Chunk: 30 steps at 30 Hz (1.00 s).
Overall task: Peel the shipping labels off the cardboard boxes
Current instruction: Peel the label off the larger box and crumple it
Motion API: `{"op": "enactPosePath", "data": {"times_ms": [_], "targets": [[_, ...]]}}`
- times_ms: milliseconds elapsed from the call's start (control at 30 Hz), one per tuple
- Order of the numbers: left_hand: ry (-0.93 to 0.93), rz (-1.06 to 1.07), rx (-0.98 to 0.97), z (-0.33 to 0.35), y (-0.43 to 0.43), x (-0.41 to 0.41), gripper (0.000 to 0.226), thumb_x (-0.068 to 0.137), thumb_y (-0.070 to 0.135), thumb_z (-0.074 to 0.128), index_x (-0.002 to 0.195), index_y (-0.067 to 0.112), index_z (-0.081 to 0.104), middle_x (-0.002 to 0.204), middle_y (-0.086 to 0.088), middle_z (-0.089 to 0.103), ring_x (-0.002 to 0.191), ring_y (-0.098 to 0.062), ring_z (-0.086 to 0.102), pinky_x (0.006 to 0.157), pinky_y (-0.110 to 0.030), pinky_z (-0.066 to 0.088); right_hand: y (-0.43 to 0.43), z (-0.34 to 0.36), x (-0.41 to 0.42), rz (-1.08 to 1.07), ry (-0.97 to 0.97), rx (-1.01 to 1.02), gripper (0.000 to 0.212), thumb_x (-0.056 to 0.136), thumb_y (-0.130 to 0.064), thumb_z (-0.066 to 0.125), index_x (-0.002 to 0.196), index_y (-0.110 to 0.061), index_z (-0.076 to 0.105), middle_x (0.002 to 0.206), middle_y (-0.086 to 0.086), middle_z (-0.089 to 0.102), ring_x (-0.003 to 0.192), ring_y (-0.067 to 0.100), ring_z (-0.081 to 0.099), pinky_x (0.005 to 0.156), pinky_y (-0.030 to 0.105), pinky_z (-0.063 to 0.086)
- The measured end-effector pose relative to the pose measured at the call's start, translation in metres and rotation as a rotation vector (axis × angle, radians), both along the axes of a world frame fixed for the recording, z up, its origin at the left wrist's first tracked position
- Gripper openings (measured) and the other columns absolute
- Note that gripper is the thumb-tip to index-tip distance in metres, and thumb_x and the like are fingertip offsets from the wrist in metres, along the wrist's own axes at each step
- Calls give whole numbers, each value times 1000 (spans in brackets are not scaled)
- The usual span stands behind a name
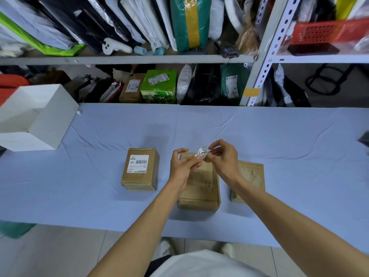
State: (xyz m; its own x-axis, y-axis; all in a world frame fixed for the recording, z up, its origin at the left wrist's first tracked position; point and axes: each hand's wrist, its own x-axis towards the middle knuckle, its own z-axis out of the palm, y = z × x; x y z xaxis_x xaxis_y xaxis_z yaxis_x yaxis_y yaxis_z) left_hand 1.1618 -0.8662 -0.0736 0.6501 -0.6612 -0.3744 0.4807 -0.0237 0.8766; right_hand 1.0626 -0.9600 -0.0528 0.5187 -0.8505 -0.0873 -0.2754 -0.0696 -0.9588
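Note:
Three cardboard boxes stand in a row on the blue table [279,140]. The left box [139,170] carries a white shipping label [138,163] on its top. The middle box [201,188] shows bare cardboard with a "3" mark. The right box [250,176] has a torn, pale patch on top and no label. Above the middle box, my left hand [182,164] and my right hand [223,156] both pinch a crumpled white peeled label [201,152] between their fingertips.
A white open box [38,116] sits at the table's left end. Behind the table, metal shelves [127,59] hold parcels, mailer bags and a green carton [159,86]. A dark object [364,139] pokes in at the right edge.

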Motion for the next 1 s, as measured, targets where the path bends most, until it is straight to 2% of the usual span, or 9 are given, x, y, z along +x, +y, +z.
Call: {"op": "enactPosePath", "data": {"times_ms": [67,167,400,567,733,800,867,933,1000], "targets": [[-40,-34,-7,0,0,1,36,82,0,71,115,10,59,89,-15,72,79,-19,71,80,-28,59,0,0,1,25,-6,-26,10,73,-3,76,76,-4,66,67,12,68,63,22,69,61,31,58],[-62,-51,11,4,-1,0,22,83,2,71,104,3,67,96,-16,72,86,-21,72,78,-23,58,0,1,1,27,10,-51,5,73,-2,72,73,-6,70,65,8,69,63,21,69,66,37,59],[-42,-63,70,8,-7,3,22,87,8,68,105,-3,66,95,-14,72,82,-15,73,78,-23,59,6,7,2,30,17,10,16,81,-3,63,82,-12,77,72,1,74,70,11,72,71,25,58],[-141,-6,101,8,-8,3,12,85,11,70,94,3,68,98,-16,70,88,-21,72,79,-27,59,7,5,8,-9,-14,87,6,79,-20,74,81,-15,77,74,-3,74,74,10,72,75,26,57],[-333,-4,233,9,-13,1,5,88,15,68,88,10,68,92,-4,70,89,-18,69,83,-33,59,1,-1,10,-12,-63,141,5,78,-10,75,80,-6,74,74,8,74,73,20,73,80,42,59],[-455,-35,252,10,-15,-2,5,90,17,65,89,13,67,91,0,70,88,-15,67,81,-26,57,-2,-2,9,-28,-80,175,2,80,-4,72,80,-1,72,75,13,73,74,23,74,80,44,59],[-575,-45,270,10,-15,-7,6,91,18,63,90,15,68,101,1,66,90,-10,63,77,-18,50,-5,-3,9,-41,-100,200,3,80,0,71,79,2,70,76,17,72,74,26,73,80,44,59],[-586,-35,275,8,-17,-6,5,89,22,66,89,20,70,111,0,58,94,-10,62,82,-19,51,-8,-3,9,-55,-126,220,3,79,3,71,79,5,69,75,22,70,73,29,73,77,42,60],[-505,-77,252,8,-17,-1,9,88,26,67,91,20,73,110,-1,63,96,-13,66,90,-26,54,-10,-3,7,-69,-127,221,3,77,5,71,80,5,69,74,22,69,71,29,72,74,37,60]]}}
